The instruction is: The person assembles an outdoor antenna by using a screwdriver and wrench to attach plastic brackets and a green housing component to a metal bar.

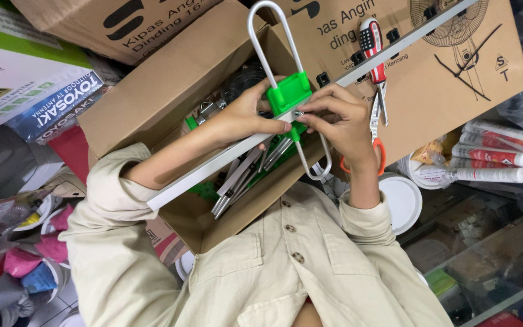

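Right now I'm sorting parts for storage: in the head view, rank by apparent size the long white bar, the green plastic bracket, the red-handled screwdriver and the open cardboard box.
1. open cardboard box
2. long white bar, which runs across most of the picture
3. red-handled screwdriver
4. green plastic bracket, partly hidden by the fingers; close to the screwdriver, so this order is unsure

The open carton [171, 91] is taken as landmark. A long rail [213, 166] is laid across its mouth, and a clip [288, 94] is seated on that rail. Loose rods [237, 181] are kept inside the carton. A screwdriver [372, 51] and scissors [376, 130] are placed right of it, with sealant tubes [497, 157] farther right.
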